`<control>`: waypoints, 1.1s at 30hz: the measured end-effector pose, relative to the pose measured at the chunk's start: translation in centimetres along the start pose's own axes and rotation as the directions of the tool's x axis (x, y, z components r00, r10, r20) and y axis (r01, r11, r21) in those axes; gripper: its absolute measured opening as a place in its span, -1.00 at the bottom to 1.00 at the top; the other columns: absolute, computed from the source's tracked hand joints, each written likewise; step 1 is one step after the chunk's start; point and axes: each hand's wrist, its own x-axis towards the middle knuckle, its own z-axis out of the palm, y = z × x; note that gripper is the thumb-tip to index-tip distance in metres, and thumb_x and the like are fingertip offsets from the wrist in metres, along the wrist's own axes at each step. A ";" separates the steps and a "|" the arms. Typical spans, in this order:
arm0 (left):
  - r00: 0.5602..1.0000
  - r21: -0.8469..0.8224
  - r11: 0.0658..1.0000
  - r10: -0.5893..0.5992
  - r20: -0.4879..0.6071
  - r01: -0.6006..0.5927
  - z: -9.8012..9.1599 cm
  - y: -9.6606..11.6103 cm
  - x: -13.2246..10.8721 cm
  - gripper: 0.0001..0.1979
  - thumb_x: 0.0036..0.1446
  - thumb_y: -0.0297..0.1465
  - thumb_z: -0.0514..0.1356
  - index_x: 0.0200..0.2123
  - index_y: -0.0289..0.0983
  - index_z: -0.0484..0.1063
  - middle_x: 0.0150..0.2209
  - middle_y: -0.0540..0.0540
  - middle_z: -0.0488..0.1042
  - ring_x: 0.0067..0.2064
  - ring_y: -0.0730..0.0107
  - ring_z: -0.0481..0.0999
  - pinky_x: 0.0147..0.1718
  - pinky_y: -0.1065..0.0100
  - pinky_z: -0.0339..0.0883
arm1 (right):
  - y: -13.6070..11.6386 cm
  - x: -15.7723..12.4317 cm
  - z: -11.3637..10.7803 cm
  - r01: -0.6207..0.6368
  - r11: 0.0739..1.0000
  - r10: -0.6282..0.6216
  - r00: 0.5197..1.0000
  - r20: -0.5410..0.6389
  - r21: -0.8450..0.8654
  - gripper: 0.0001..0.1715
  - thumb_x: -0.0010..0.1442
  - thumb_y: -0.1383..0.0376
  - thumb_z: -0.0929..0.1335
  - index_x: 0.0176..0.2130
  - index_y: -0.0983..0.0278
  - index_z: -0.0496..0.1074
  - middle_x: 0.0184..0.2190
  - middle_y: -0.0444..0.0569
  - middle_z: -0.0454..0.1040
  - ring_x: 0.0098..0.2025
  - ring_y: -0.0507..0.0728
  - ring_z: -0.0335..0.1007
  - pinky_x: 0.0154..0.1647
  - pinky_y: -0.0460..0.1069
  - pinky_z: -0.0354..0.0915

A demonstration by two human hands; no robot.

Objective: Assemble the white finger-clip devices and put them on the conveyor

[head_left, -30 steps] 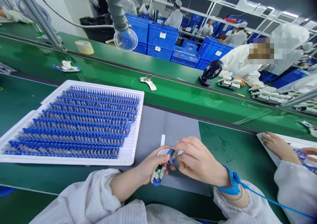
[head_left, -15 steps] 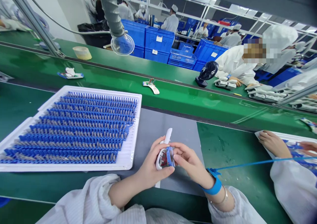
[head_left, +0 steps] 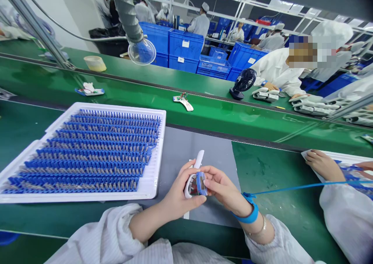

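Note:
Over the grey mat [head_left: 214,147], my left hand [head_left: 179,198] is closed around a white curved plastic housing [head_left: 199,159], whose narrow end sticks up past the fingers. Set against the housing's open side is a blue-framed part with a display-like window [head_left: 201,183]. Red wires show in the gap between the two. My right hand [head_left: 221,184], with a blue wrist strap on its arm, pinches the blue-framed part from the right with thumb and fingers. Its inner side is hidden.
On the left lies a white tray [head_left: 159,155] with rows of blue parts. White housings with boards [head_left: 184,101] ride the green belt [head_left: 140,97] ahead. A co-worker's hand [head_left: 325,165] is at another tray on the right. A cord [head_left: 285,188] runs from my wrist strap.
The blue-framed part has turned, so more of its window faces me. The pieces on the belt have shifted slightly to the right. Both hands keep their hold.

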 end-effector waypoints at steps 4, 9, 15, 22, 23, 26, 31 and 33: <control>0.994 0.139 0.990 0.009 -0.113 0.007 0.2 0.0 0.2 -0.40 -0.16 -0.17 0.34 -0.07 -0.23 0.19 0.23 -0.33 -0.11 0.29 -0.05 -0.15 0.12 0.01 0.04 | 0.4 -0.1 -0.3 0.001 1.000 -0.001 1.000 -0.027 0.013 -0.64 0.06 0.16 0.45 -0.22 0.33 0.36 -0.51 -0.15 0.34 -0.54 -0.09 0.19 -0.54 -0.19 0.12; 0.992 0.206 0.978 -0.015 -0.124 0.040 0.5 -0.5 0.2 -0.28 -0.31 -0.19 0.42 -0.09 -0.23 0.15 0.24 -0.38 -0.24 0.22 -0.15 0.04 0.04 -0.03 0.15 | 1.0 -0.4 -0.1 -0.042 0.999 0.042 0.999 -0.025 0.013 -0.64 0.07 0.14 0.44 -0.29 0.32 0.29 -0.55 -0.20 0.32 -0.58 -0.10 0.18 -0.57 -0.20 0.10; 0.995 0.223 0.971 -0.067 -0.073 0.081 0.9 -0.5 0.0 -0.28 -0.29 -0.19 0.41 -0.10 -0.24 0.13 0.24 -0.41 -0.26 0.19 -0.20 0.10 0.02 -0.08 0.18 | 0.9 -0.7 0.0 -0.021 0.998 0.023 1.000 0.021 -0.063 -0.66 0.12 0.16 0.41 -0.30 0.30 0.23 -0.51 -0.19 0.32 -0.53 -0.08 0.22 -0.52 -0.18 0.17; 0.994 0.220 0.975 -0.005 -0.107 0.029 0.8 -0.5 0.0 -0.29 -0.31 -0.23 0.42 -0.10 -0.24 0.14 0.23 -0.40 -0.23 0.20 -0.15 0.11 0.00 -0.09 0.20 | 1.2 -1.3 -0.1 0.028 0.998 -0.029 0.999 -0.026 -0.054 -0.69 0.14 0.16 0.39 -0.31 0.29 0.22 -0.51 -0.20 0.30 -0.53 -0.08 0.21 -0.50 -0.16 0.15; 0.994 0.221 0.975 -0.003 -0.107 0.027 0.8 -0.5 0.0 -0.29 -0.30 -0.23 0.42 -0.10 -0.24 0.14 0.23 -0.40 -0.22 0.19 -0.15 0.12 0.00 -0.08 0.21 | 1.3 -1.3 -0.1 0.032 0.998 -0.034 0.999 -0.037 -0.052 -0.69 0.14 0.16 0.39 -0.32 0.29 0.22 -0.52 -0.20 0.29 -0.54 -0.08 0.20 -0.51 -0.16 0.14; 0.996 0.234 0.972 -0.005 -0.091 0.026 0.9 -0.6 -0.1 -0.29 -0.28 -0.23 0.41 -0.09 -0.24 0.14 0.23 -0.40 -0.22 0.18 -0.14 0.14 -0.01 -0.08 0.22 | 1.5 -1.4 0.0 0.024 0.998 -0.026 0.999 -0.035 -0.055 -0.68 0.14 0.16 0.40 -0.32 0.29 0.22 -0.52 -0.20 0.29 -0.54 -0.08 0.18 -0.52 -0.16 0.13; 1.000 0.261 0.965 0.019 -0.014 -0.015 1.1 -1.0 -0.4 -0.25 -0.23 -0.18 0.38 -0.01 -0.24 0.09 0.24 -0.40 -0.25 0.20 -0.14 0.13 0.05 -0.09 0.18 | 1.8 -1.2 0.3 -0.015 0.999 0.016 0.999 0.033 -0.041 -0.68 0.14 0.15 0.39 -0.31 0.29 0.20 -0.50 -0.18 0.32 -0.57 -0.08 0.15 -0.55 -0.16 0.11; 0.999 0.280 0.959 0.044 0.024 -0.049 1.2 -1.1 -0.4 -0.25 -0.12 -0.17 0.32 0.06 -0.23 0.03 0.24 -0.40 -0.26 0.24 -0.12 0.05 0.09 -0.09 0.14 | 1.9 -1.1 0.4 -0.016 1.000 0.018 0.999 0.049 -0.025 -0.69 0.15 0.16 0.38 -0.32 0.29 0.20 -0.49 -0.17 0.32 -0.55 -0.08 0.15 -0.53 -0.16 0.10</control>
